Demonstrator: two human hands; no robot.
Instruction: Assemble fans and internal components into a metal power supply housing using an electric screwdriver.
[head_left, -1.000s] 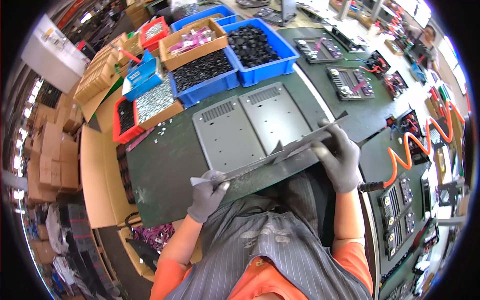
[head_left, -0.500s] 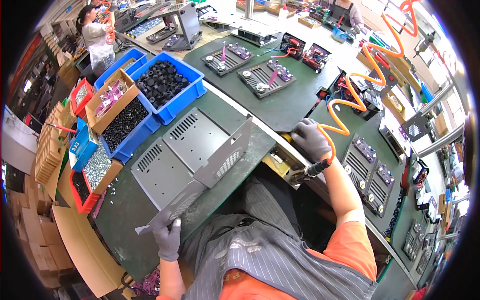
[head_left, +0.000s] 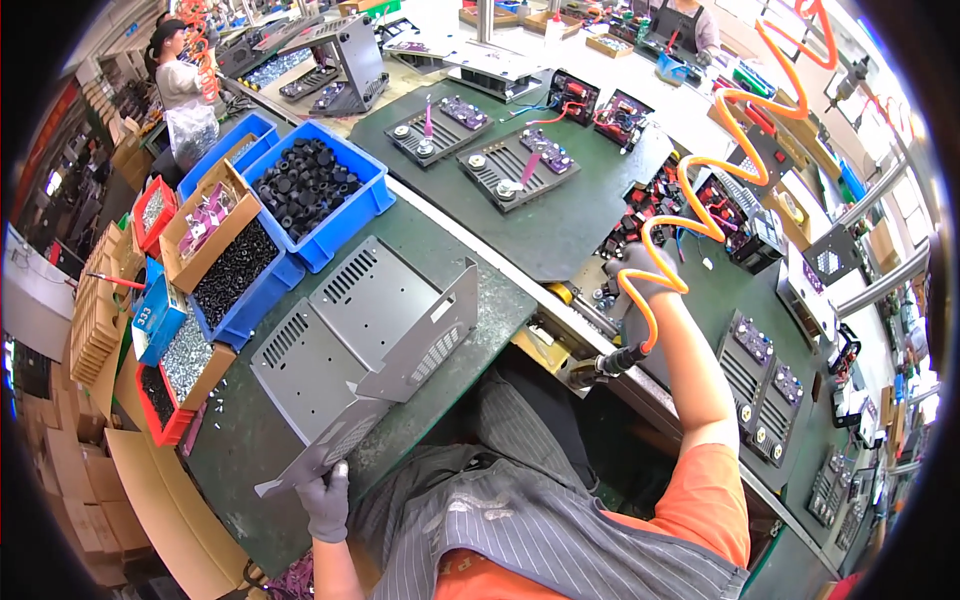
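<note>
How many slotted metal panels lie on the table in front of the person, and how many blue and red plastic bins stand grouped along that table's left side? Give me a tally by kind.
Gray slotted metal panels: 2
Blue plastic bins: 3
Red plastic bins: 2
Total: 7

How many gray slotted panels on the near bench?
2, side by side: the left panel, with the left hand at its near end, and the right panel beside it. Any stacked underneath would be hidden.
</note>
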